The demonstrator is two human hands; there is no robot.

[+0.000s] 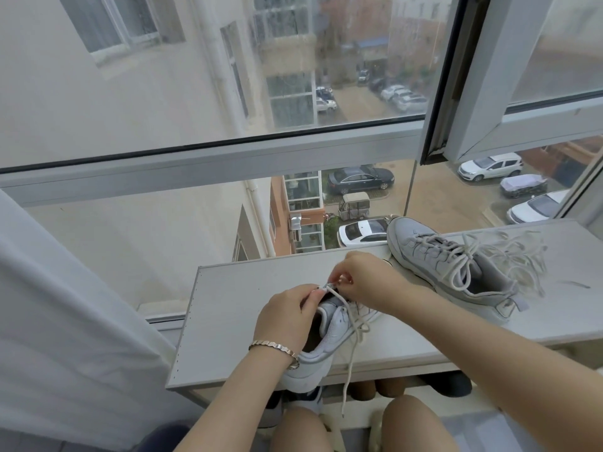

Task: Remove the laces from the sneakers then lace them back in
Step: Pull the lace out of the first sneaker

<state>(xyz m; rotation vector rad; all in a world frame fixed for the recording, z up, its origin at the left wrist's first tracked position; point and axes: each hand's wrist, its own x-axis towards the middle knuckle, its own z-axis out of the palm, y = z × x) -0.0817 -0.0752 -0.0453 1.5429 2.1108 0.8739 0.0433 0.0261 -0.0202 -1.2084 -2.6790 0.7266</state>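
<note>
Laced sneaker (434, 256) lies at right centre on the white bench (248, 308), its loops spread loose. I see the near sneaker (326, 340) at lower centre, heel at the front edge. My left hand (287, 318) grips its upper. My right hand (365, 282) pinches the lace (354, 347), whose end hangs below the bench.
</note>
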